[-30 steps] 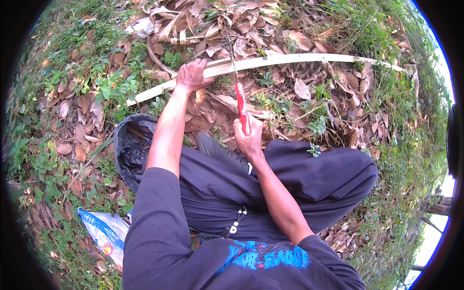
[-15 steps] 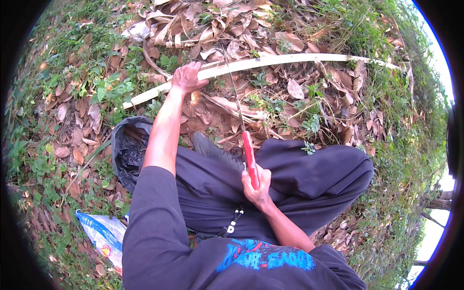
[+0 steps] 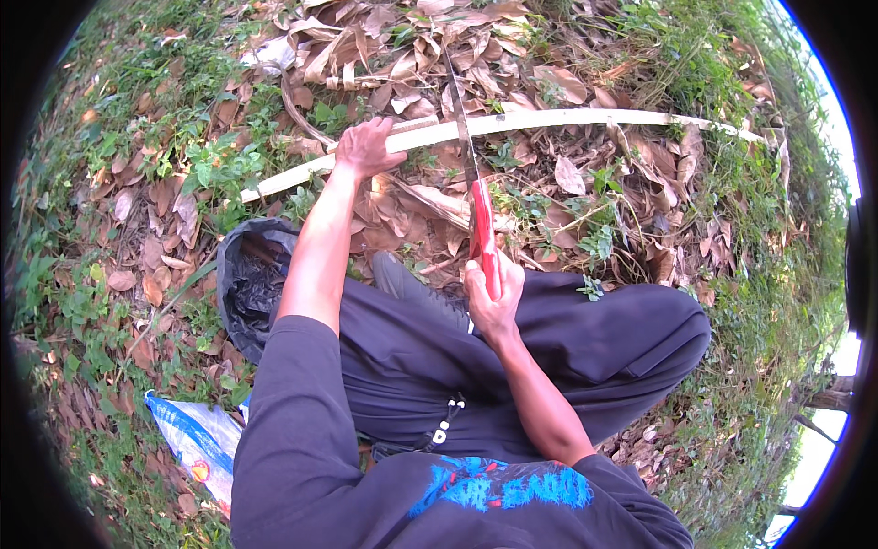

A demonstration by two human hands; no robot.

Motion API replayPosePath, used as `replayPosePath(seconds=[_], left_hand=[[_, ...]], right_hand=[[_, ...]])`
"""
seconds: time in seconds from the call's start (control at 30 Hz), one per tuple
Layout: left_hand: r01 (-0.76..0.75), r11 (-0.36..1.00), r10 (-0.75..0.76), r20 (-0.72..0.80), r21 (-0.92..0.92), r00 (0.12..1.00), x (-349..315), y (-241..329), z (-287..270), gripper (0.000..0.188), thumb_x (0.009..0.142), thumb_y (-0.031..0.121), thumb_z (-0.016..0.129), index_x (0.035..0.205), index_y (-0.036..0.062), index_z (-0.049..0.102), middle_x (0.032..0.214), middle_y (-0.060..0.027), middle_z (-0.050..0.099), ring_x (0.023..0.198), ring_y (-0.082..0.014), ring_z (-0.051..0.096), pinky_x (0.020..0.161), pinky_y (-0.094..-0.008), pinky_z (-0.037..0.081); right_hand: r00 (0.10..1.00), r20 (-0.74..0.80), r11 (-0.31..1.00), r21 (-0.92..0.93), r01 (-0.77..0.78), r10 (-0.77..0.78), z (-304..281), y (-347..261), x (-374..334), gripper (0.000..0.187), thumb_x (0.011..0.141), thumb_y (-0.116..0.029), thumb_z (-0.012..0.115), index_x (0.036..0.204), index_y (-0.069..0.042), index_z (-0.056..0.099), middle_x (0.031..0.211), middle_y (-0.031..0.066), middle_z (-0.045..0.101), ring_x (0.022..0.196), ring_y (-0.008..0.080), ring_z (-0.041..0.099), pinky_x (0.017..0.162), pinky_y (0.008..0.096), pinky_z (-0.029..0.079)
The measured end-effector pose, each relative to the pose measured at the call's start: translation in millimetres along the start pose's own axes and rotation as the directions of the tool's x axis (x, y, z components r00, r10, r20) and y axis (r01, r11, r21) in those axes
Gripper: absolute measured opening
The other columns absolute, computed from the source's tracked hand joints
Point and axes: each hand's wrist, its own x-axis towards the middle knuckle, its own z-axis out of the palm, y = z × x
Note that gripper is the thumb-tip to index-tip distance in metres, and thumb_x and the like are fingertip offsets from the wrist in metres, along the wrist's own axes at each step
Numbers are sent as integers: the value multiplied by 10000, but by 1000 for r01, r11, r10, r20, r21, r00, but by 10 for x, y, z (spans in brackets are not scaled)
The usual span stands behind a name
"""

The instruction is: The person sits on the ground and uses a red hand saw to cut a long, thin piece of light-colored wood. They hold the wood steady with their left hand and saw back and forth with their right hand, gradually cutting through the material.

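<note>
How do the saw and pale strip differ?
The saw has a red handle and dark blade; the strip is mostly pale. The strip looks longer than the saw. The saw points up the view, while the strip runs across it. Both have a hand on them: right hand on the saw, left hand on the strip.

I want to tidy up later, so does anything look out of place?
Nothing looks spilled. A whitish crumpled scrap stands out among the dry leaves, up and left of the left hand; it resembles litter, material unclear. The pale strip looks bowed, but the fisheye lens may cause that.
</note>
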Motion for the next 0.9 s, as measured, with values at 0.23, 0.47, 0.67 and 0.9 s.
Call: replayPosePath(seconds=[0.23,0.47,0.67,0.9], left_hand=[[2,1000,-2,18,22,1000,4,-14,13,634,770,484,729,1215,51,599,1052,-146,662,932,-343,690,831,-447,565],[8,1000,-9,23,24,1000,5,-27,9,652,761,482,741,1227,50,597,1069,-145,658,945,-345,687,837,-448,564],[2,1000,-2,13,8,1000,4,-12,-9,626,765,478,740,1198,49,601,1064,-149,659,942,-348,687,837,-453,562],[-15,1000,15,-2,8,1000,-6,-35,15,639,768,476,738,1219,46,595,1046,-160,654,934,-355,685,831,-463,559]], right_hand=[[997,-37,996,54,-69,71,40,-34,-297,141,884,-18,597,765,5,525,534,6,443,458,90,413,452,292,348],[998,24,998,33,-51,50,75,-90,-350,145,870,-16,607,753,-1,523,522,26,457,439,104,432,449,298,359],[998,26,999,-4,-49,49,83,-57,-367,129,865,-20,617,774,6,528,516,48,464,426,124,442,448,307,369],[995,61,995,-73,-72,76,4,-134,-437,131,887,-39,575,768,5,539,538,10,484,460,96,441,461,289,366]])
